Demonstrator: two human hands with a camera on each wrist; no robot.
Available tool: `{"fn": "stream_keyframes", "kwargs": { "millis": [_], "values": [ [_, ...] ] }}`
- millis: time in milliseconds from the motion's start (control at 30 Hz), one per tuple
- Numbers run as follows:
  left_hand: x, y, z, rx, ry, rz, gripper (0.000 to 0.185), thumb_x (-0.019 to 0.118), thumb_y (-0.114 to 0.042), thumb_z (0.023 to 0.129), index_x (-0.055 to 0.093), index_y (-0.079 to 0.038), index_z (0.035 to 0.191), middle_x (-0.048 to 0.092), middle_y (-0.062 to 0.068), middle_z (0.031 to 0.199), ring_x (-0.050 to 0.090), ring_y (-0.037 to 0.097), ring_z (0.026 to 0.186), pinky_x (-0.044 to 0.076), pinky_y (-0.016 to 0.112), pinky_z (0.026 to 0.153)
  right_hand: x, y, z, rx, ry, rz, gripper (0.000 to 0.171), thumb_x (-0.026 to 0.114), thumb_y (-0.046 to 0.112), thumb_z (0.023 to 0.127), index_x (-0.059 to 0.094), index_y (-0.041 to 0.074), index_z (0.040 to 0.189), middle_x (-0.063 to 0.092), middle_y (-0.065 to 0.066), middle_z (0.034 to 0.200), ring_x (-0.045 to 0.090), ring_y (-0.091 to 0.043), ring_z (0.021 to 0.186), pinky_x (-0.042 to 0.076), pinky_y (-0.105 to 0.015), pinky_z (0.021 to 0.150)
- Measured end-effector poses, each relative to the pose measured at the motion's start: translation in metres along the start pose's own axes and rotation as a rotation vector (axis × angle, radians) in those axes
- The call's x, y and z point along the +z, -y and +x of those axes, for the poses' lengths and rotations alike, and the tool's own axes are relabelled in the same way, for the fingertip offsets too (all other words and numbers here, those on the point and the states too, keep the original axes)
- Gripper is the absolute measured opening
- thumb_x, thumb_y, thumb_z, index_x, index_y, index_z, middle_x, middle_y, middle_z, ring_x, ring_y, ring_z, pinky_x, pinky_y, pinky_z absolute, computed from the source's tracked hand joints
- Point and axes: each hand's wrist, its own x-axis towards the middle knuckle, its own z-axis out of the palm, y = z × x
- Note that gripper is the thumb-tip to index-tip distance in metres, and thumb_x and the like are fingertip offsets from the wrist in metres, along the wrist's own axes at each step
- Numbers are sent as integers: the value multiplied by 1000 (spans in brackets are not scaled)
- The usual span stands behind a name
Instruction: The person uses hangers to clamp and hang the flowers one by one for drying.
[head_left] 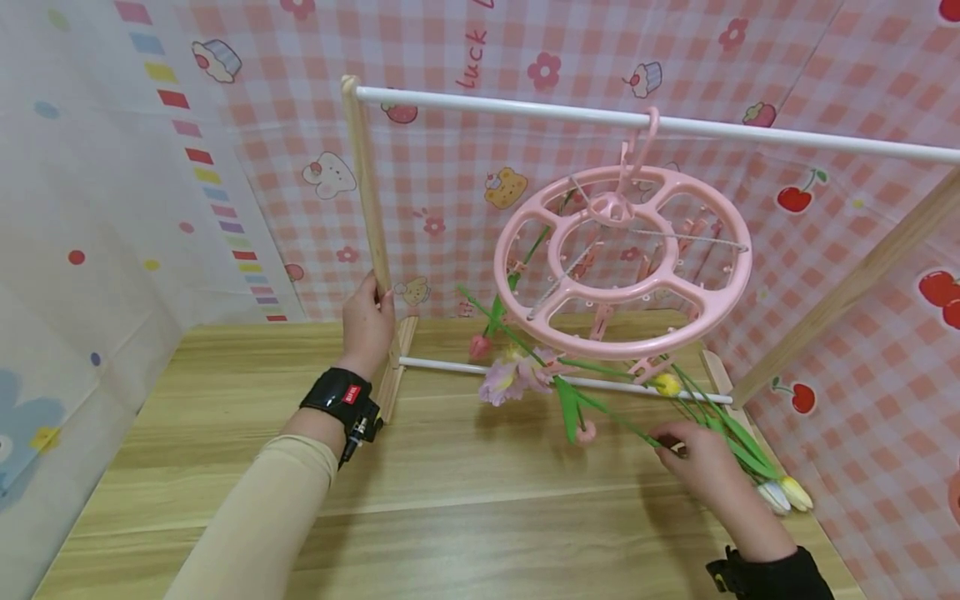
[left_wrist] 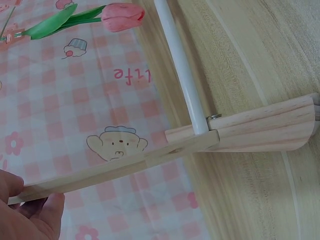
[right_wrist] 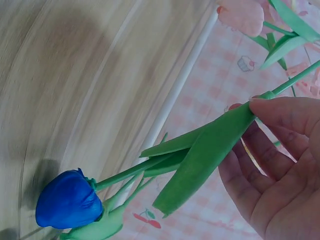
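Note:
My left hand grips the left wooden post of a drying rack, low down. In the left wrist view, its thumb and fingers lie on both sides of the post. My right hand pinches the green stem of a blue tulip between thumb and fingers, just above its leaves. The bloom hangs down over the table and is hidden in the head view. A round pink clip hanger hangs from the white top rail. Below it hang a purple flower, a pink tulip and a pale pink tulip.
A yellow flower hangs near the hanger's right side. White and yellow tulips lie on the wooden table by the right wall. A white lower bar joins the rack's feet. Checked cloth covers the back.

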Motion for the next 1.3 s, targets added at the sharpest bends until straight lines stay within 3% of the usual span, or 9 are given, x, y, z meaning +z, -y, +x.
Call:
{"fn": "stream_keyframes", "kwargs": {
  "millis": [400,633,800,967,1100,1200,1300],
  "values": [
    [-3,0,0,-58,18,-42,27,50,-13,98,53,-5,124,62,21,119,59,32,112,54,45,89,9,16,1,-66,-22,34,16,72,1,78,71,9,93,70,-8,94,66,-22,83,56,-36,68],
    [-7,2,-3,-156,4,-226,49,59,-12,93,43,-3,138,57,22,126,57,30,115,51,40,96,12,24,-1,-82,-22,62,18,72,0,79,71,7,95,69,-5,92,66,-21,83,57,-33,70],
    [-8,-4,-13,-170,-88,-326,62,65,-13,88,33,-7,141,43,18,133,46,32,120,47,41,97,14,28,0,-76,-9,75,18,71,1,80,71,8,97,69,-6,95,66,-22,85,57,-36,72],
    [-15,-39,-36,-119,-196,-431,58,64,-7,86,31,-2,134,37,18,122,44,34,114,45,34,86,16,34,-1,-104,-23,100,20,71,-1,80,71,7,98,69,-9,97,66,-24,86,57,-36,72],
    [-17,-61,-55,-84,-153,-568,57,63,1,85,30,3,132,38,21,119,45,36,113,46,33,86,19,41,0,-130,-56,91,21,72,0,79,71,8,98,70,-5,95,66,-20,84,57,-34,70],
    [-10,-60,-66,-45,-68,-649,58,64,6,84,31,4,131,43,15,117,47,30,111,48,31,87,21,47,2,-145,-81,96,22,73,1,79,71,10,98,70,-4,96,66,-18,83,57,-34,69],
    [1,-55,-77,25,24,-667,54,65,8,82,37,2,128,48,7,113,51,24,108,52,27,87,23,53,3,-194,-131,111,23,74,1,78,72,11,97,71,-3,95,66,-16,80,57,-32,66]
  ]
}}
